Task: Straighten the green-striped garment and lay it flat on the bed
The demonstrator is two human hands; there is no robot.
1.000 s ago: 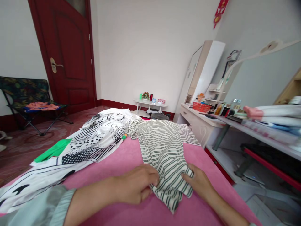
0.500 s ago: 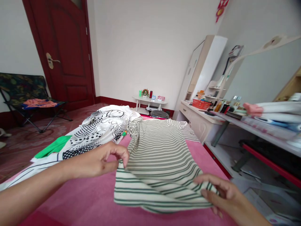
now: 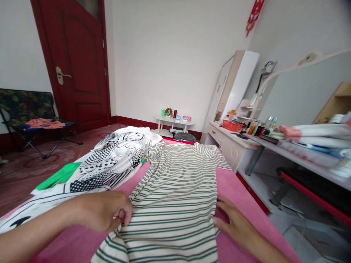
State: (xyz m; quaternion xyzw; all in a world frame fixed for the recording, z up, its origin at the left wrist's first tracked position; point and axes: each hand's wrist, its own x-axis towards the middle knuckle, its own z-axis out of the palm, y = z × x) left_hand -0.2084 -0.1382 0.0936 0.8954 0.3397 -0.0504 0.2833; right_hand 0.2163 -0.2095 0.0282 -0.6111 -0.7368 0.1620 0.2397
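A cream shirt with dark green stripes [image 3: 175, 190] lies spread lengthwise over the pink bed cover [image 3: 233, 182], its near end running out of the picture's bottom. At the shirt's left side, my left hand [image 3: 109, 212] is closed, pinching the edge and bunching the fabric there. My right hand [image 3: 236, 223] rests along the right side, thumb touching the edge and index finger stretched apart from it; its lower fingers are mostly hidden. Left of the shirt, a heap of white clothes with black prints [image 3: 117, 157] lies with a green cloth [image 3: 59, 175] by it.
A white dressing table [image 3: 233, 138] with a red basket [image 3: 232, 125] and bottles stands right, before a grey shelf [image 3: 296, 149] holding items. At the far end is a low white table [image 3: 174, 119]. A folding chair [image 3: 30, 109] bearing orange cloth stands left, near the red door [image 3: 76, 73].
Both hands have shifted off the near hem: the left moved down and left along the shirt's side, the right moved left to the other side. The near end now extends lower and lies flatter.
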